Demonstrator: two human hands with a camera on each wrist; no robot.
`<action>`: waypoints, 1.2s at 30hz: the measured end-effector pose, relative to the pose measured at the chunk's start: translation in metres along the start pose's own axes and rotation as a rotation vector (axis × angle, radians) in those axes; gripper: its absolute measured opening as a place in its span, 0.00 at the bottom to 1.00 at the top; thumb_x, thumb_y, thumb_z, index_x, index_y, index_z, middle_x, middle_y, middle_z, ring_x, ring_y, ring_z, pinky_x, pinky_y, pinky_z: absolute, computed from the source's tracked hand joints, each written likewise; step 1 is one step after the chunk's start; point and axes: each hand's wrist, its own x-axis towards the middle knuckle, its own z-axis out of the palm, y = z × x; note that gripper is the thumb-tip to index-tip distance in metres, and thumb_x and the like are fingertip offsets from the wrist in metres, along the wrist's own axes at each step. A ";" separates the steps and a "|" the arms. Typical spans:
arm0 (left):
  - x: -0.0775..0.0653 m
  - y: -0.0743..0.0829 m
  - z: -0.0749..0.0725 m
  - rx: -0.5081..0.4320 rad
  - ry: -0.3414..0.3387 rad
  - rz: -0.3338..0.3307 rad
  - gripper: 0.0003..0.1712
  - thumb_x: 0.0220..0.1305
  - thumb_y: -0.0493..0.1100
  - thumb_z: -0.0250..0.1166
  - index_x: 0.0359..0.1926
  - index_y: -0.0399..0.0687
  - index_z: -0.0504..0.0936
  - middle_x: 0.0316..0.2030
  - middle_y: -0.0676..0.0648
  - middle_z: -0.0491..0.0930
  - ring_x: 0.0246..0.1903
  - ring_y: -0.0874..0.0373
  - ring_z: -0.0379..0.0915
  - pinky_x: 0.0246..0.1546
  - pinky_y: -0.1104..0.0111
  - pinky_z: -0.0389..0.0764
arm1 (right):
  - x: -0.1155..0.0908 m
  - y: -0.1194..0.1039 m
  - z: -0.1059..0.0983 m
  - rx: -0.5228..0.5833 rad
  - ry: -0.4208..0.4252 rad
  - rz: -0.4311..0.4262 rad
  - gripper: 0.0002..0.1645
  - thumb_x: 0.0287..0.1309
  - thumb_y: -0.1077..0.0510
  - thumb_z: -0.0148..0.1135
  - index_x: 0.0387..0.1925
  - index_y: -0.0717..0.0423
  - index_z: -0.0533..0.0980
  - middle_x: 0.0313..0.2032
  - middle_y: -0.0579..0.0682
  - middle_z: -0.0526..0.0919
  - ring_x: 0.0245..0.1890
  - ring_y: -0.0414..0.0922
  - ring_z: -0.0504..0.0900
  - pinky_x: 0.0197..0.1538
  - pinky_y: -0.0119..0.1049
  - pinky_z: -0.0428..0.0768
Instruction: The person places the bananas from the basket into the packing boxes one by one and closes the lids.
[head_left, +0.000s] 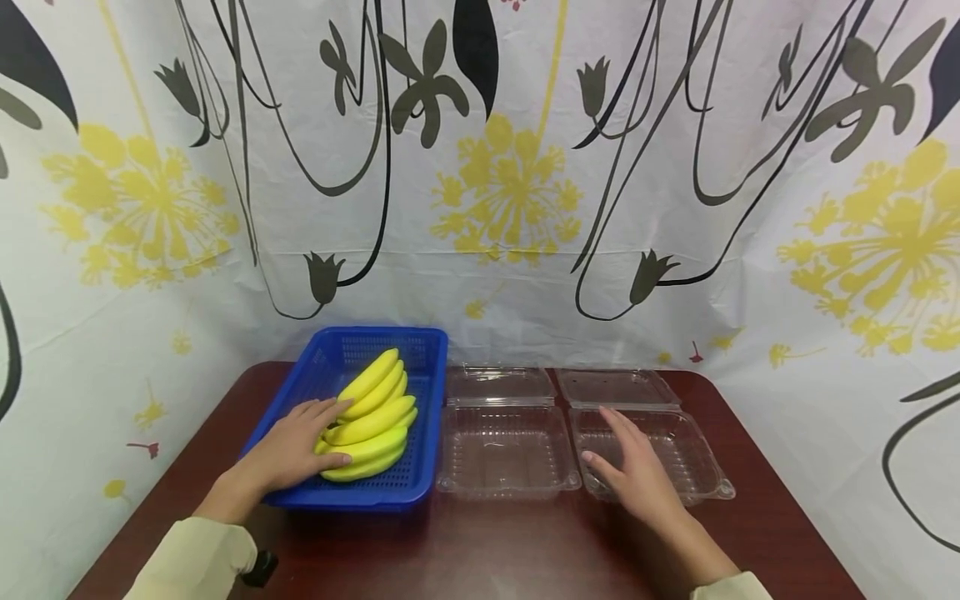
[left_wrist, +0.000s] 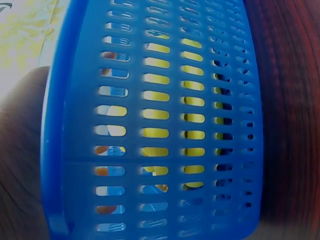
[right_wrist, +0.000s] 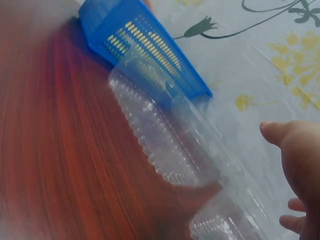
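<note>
Yellow bananas (head_left: 372, 423) lie bunched together in a blue plastic basket (head_left: 431, 358). My left hand (head_left: 294, 442) reaches over the basket's left rim, fingers and thumb spread at the bananas' left end; its fingertips seem to touch them. In the left wrist view, the slotted basket wall (left_wrist: 135, 120) hides most of that hand, and yellow shows through the slots. My right hand (head_left: 633, 467) hovers over the right clear plastic container (head_left: 693, 454), its fingers extended and holding nothing. Part of the right hand (right_wrist: 300, 165) also appears in the right wrist view.
A second clear container (head_left: 501, 454), lid folded back, stands between the basket and the right container. All rest on a dark red-brown table (head_left: 480, 550). A floral-patterned sheet (head_left: 495, 317) rises behind the table and along both sides.
</note>
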 end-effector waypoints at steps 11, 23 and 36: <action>0.007 0.002 0.008 -0.074 -0.029 -0.056 0.47 0.55 0.63 0.69 0.71 0.49 0.65 0.67 0.38 0.65 0.64 0.34 0.57 0.55 0.33 0.61 | 0.004 -0.028 0.014 0.134 -0.009 0.123 0.45 0.59 0.47 0.67 0.72 0.56 0.59 0.68 0.63 0.62 0.65 0.64 0.63 0.59 0.65 0.65; 0.013 0.001 0.016 -0.150 -0.094 -0.073 0.45 0.54 0.58 0.72 0.68 0.43 0.68 0.62 0.37 0.71 0.60 0.35 0.66 0.53 0.40 0.68 | 0.007 -0.056 0.030 0.377 -0.030 0.267 0.43 0.58 0.51 0.69 0.71 0.53 0.60 0.68 0.61 0.63 0.65 0.60 0.65 0.58 0.59 0.70; 0.020 -0.001 0.024 -0.181 -0.139 -0.111 0.48 0.50 0.53 0.76 0.69 0.43 0.67 0.61 0.38 0.72 0.57 0.38 0.69 0.52 0.44 0.70 | 0.004 -0.068 0.046 0.382 -0.001 0.249 0.45 0.56 0.54 0.71 0.71 0.55 0.60 0.69 0.62 0.62 0.67 0.63 0.61 0.63 0.64 0.61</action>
